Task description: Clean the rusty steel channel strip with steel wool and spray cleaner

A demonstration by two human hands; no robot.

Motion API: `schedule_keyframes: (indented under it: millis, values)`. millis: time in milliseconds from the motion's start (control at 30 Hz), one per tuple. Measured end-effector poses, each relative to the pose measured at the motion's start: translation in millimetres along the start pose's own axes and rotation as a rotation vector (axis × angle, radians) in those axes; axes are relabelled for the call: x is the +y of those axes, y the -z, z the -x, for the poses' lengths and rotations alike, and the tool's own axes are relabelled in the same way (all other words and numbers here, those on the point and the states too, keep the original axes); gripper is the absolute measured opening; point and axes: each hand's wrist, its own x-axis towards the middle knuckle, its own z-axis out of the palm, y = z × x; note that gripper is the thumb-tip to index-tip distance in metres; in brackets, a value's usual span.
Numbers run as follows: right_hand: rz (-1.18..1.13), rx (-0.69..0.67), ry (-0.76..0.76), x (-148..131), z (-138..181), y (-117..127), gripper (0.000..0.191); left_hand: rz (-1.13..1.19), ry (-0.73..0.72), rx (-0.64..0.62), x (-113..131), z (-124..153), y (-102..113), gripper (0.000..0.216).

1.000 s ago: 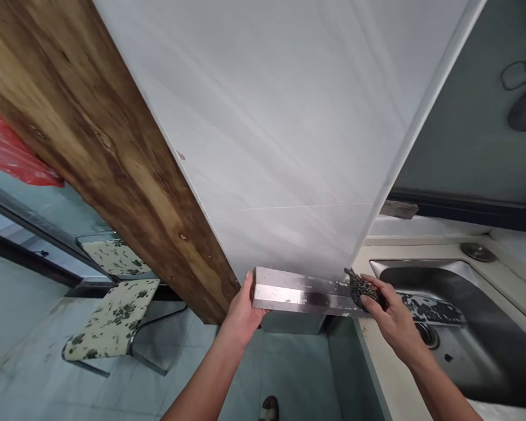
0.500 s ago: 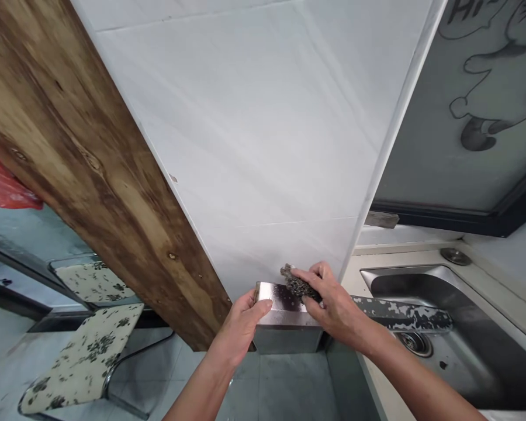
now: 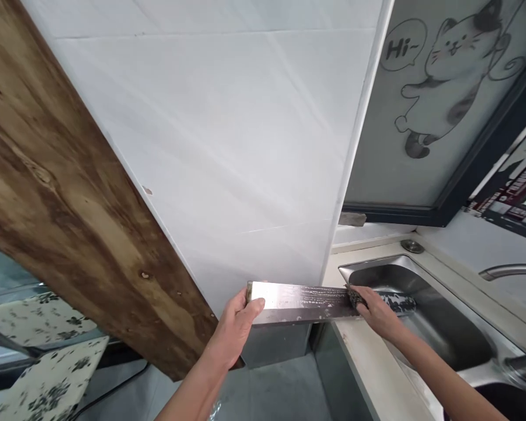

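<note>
A long rectangular metal bar (image 3: 289, 301), shiny with dark speckled patches, lies across from the tiled wall side to the sink. My left hand (image 3: 234, 327) grips its left end, thumb on top and fingers behind. In my right hand (image 3: 377, 313) is a dark steel wool scrubber (image 3: 356, 297), pressed onto the bar near the sink's edge. The bar's far right end, mottled black and white, reaches over the basin. Fingers of the right hand are partly hidden by the scrubber and the hand itself.
A stainless sink (image 3: 447, 327) is set in the pale counter (image 3: 355, 356) at right, with a faucet (image 3: 512, 270) beyond. White tiled wall (image 3: 228, 146) stands ahead, edged by a wooden board (image 3: 92, 204). A floral chair (image 3: 56, 374) is at lower left.
My right hand has slid the scrubber rightward along the bar, from near my left hand to the sink's edge. The view has turned to the right.
</note>
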Motion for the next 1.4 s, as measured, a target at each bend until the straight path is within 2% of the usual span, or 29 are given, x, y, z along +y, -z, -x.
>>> schedule_keyframes:
  millis: [33, 100, 200, 300, 367, 400, 433, 500, 600, 700, 767, 800, 867, 933, 1133, 1200, 1233, 1300, 1400]
  values:
    - [-0.018, 0.006, -0.014, 1.9, -1.3, -0.8, 0.044, -0.004, -0.009, 0.005, -1.1, -1.2, 0.3, 0.05]
    - [-0.059, -0.015, 0.013, -26.1, -6.3, -1.2, 0.046, -0.011, -0.027, 0.031, -2.8, -3.7, 0.6, 0.047]
    - [-0.102, -0.081, 0.137, -121.6, -15.2, 0.4, 0.053, -0.013, -0.021, 0.057, -3.1, -8.3, 0.4, 0.045]
    - [-0.124, -0.107, 0.387, -214.6, -23.2, 2.1, 0.06, -0.03, -0.009, 0.074, -0.1, -14.0, -0.9, 0.044]
    - [-0.094, -0.079, 0.477, -242.9, -26.0, 1.0, 0.06, -0.05, -0.027, 0.102, 3.1, -17.5, -2.6, 0.044]
    - [-0.081, -0.061, 0.487, -243.2, -25.6, -0.5, 0.061, -0.059, -0.023, 0.121, 4.7, -18.7, -3.5, 0.046]
    - [-0.072, -0.044, 0.468, -234.1, -23.9, -2.6, 0.061, -0.067, 0.0, 0.139, 6.1, -19.4, -4.2, 0.048]
    - [-0.065, -0.007, 0.35, -190.2, -17.4, -8.4, 0.062, -0.081, 0.093, 0.197, 7.5, -19.4, -4.7, 0.054]
    - [-0.051, 0.081, 0.014, -83.2, -7.9, -17.7, 0.057, -0.082, 0.224, 0.299, 6.8, -17.3, -4.6, 0.058]
    - [-0.007, 0.156, -0.335, 23.5, -7.6, -21.2, 0.05, -0.063, 0.27, 0.344, 7.5, -14.6, -7.7, 0.059]
    - [0.012, 0.177, -0.434, 70.8, -11.2, -20.2, 0.046, -0.05, 0.285, 0.37, 10.4, -13.6, -12.5, 0.058]
    - [0.018, 0.181, -0.462, 84.2, -13.3, -19.8, 0.045, -0.041, 0.291, 0.386, 12.4, -13.6, -15.4, 0.058]
    - [0.019, 0.183, -0.469, 88.4, -17.0, -20.9, 0.042, -0.019, 0.293, 0.418, 16.5, -14.8, -21.0, 0.054]
    - [0.004, 0.184, -0.388, 62.6, -18.7, -24.8, 0.041, 0.001, 0.279, 0.455, 20.5, -17.6, -25.6, 0.049]
    - [-0.118, 0.114, 0.08, -101.8, -15.7, -30.0, 0.048, 0.062, 0.221, 0.588, 30.7, -30.9, -33.2, 0.026]
    - [-0.13, 0.097, 0.154, -124.6, -14.7, -29.1, 0.051, 0.091, 0.223, 0.621, 32.1, -34.8, -34.3, 0.025]
    - [-0.133, 0.102, 0.155, -121.2, -13.2, -29.5, 0.052, 0.104, 0.225, 0.63, 32.3, -36.2, -34.7, 0.025]
    - [-0.136, 0.141, 0.084, -85.9, -7.5, -32.4, 0.051, 0.12, 0.235, 0.627, 32.0, -37.7, -35.9, 0.021]
    - [-0.118, 0.257, -0.126, 11.0, 3.9, -39.4, 0.045, 0.142, 0.242, 0.632, 33.3, -37.5, -41.1, 0.012]
